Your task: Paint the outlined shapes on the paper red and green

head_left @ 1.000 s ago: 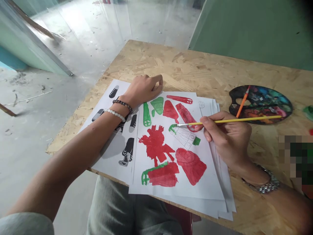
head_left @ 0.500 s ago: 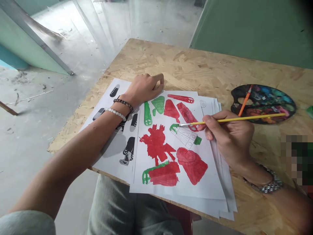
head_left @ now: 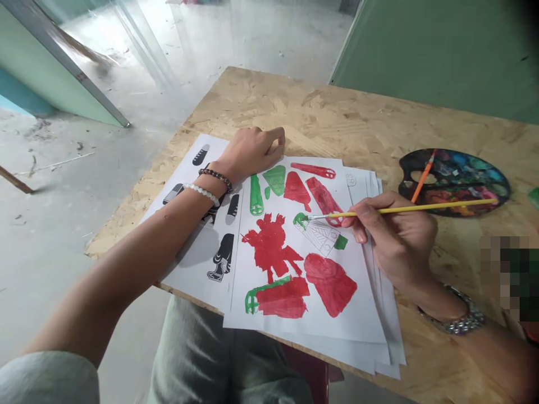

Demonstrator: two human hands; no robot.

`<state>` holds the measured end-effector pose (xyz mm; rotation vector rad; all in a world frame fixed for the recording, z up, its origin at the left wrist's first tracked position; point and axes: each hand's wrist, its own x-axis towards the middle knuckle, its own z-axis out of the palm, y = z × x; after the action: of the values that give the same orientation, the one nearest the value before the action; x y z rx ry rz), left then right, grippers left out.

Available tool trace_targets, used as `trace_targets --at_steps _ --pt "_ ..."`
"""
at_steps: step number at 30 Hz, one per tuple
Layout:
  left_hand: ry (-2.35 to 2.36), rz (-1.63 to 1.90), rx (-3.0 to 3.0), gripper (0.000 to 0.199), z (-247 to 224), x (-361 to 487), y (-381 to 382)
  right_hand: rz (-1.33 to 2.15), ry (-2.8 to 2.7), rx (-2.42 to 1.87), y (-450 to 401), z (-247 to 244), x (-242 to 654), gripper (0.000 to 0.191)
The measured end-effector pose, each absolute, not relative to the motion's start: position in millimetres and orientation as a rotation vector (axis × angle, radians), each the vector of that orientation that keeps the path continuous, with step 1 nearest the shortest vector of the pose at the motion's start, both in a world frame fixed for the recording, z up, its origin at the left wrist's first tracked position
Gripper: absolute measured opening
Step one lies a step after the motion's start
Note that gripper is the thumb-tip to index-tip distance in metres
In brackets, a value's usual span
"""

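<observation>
My right hand (head_left: pixel 396 238) pinches a yellow paintbrush (head_left: pixel 404 209) between thumb and fingers. Its bristles touch the green-painted end of a line-drawn, tapering shape (head_left: pixel 318 234) on the printed sheet (head_left: pixel 269 321). Around that shape the sheet bears red-painted figures (head_left: pixel 269 244) and several green ones, including a long green piece (head_left: pixel 255 196). My left hand (head_left: pixel 255 148) lies at the top edge of the papers, its fingers curled in and nothing visible in them. Under my left forearm is a sheet with black shoe-like prints (head_left: pixel 222 258).
A dark palette (head_left: pixel 458 157) smeared with paint lies on the chipboard table (head_left: pixel 337 118), right of the papers, with an orange brush (head_left: pixel 423 175) across it. More sheets (head_left: pixel 393 336) are stacked under the painted one. A green panel (head_left: pixel 438 56) stands behind the table.
The brush tip has shifted slightly left and down over the green end of the drawn shape. My left hand stays in place, and the view has moved a little.
</observation>
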<state>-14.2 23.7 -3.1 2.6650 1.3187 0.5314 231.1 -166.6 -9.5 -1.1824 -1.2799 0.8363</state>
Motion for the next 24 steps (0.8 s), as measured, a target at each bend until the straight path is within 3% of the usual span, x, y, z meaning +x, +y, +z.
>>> trace_targets --at_steps 24 --pt "1.374 0.469 2.661 0.035 3.4 -12.2 19.0 0.839 -1.391 -1.207 -168.9 -9.6 230.7 0.023"
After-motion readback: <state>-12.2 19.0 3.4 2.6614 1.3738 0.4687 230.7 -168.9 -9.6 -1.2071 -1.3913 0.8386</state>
